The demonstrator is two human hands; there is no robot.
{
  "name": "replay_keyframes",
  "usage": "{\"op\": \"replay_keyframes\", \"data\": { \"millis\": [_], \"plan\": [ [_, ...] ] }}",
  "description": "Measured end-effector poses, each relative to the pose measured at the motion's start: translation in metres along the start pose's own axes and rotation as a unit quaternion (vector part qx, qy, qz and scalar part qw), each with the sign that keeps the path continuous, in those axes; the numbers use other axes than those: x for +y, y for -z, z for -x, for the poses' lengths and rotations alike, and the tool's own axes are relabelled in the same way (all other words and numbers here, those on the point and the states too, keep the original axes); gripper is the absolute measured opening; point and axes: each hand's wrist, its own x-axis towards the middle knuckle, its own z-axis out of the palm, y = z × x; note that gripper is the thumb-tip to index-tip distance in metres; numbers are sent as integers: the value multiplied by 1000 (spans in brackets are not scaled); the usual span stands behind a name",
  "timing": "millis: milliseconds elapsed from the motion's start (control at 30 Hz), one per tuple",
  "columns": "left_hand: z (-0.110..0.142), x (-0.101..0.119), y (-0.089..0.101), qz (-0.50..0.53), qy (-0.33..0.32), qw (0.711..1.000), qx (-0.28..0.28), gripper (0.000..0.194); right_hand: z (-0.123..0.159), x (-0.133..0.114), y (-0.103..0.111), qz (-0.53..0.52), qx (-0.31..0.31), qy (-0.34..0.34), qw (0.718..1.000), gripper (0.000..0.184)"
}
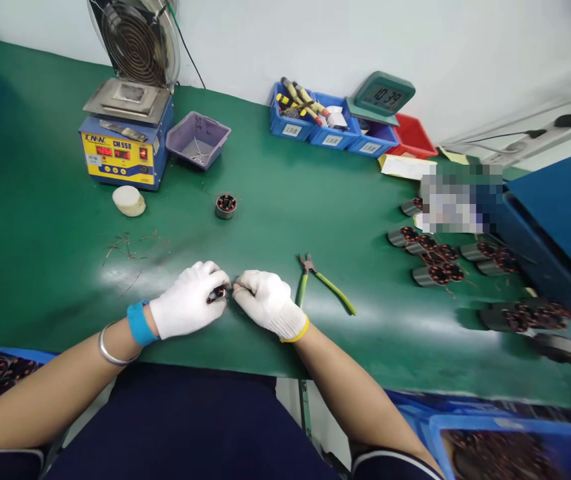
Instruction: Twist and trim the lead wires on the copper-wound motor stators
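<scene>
Head cam here: the green tabletop (275, 230) ends at the wall on the far side, and its near edge runs just below the hands. Open room is mostly the bare green on the far left, plus a stretch between the cutters (339, 291) and the loose pile of wound parts (430, 275) on the right.

Left hand (185, 303), gloved, has its fingers wrapped around 1 copper-wound part (217, 293) near that edge. Right hand (268, 300), gloved too, has its fingers bunched just beside it; can't tell if they're pinching anything.

Counts: 1 lone wound part (226, 208) farther in, 1 pair of green-handled cutters, 1 purple tray (177, 142), 3 blue bins (276, 121), 1 red bin (414, 138). The pile overlaps too much to count.

Writing: "CM558" on the yellow front of the heater unit (125, 160), "10 39" on the clock (384, 94). The bin labels are too small to call.
</scene>
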Motion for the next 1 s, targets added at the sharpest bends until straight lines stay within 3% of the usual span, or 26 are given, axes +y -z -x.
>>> {"op": "replay_keyframes", "data": {
  "millis": [233, 467, 633, 700, 767, 833, 867, 933, 1000],
  "plan": [
    [-5, 3, -17, 9, 22, 997, 71, 12, -3, 3, 5, -18, -26, 20, 999, 23],
    [-6, -3, -21, 63, 2, 994, 89, 5, -5, 6, 12, -61, -88, 1, 994, 25],
    [-9, -4, -23, 117, 30, 988, 101, 10, 8, -5, 5, -64, -75, 70, 993, 22],
    [-10, -4, -22, 122, 41, 987, 95, 15, 12, -8, 2, -127, -86, 95, 984, 22],
    [-10, -5, -18, 127, 42, 987, 86, 16, 14, -6, 0, -266, -107, 79, 955, 27],
    [-6, -7, -10, 164, 40, 983, 71, 10, 16, 1, 3, -386, -77, 48, 918, 32],
    [-3, -9, -5, 201, 42, 977, 59, 19, 17, 5, 5, -400, -34, 47, 915, 32],
    [5, -13, 5, 286, 58, 956, 30, 43, 18, 11, 8, -309, 58, 95, 944, 33],
    [12, -16, 12, 335, 77, 939, 11, 55, 18, 15, 9, -129, 87, 185, 970, 45]
  ]
}}
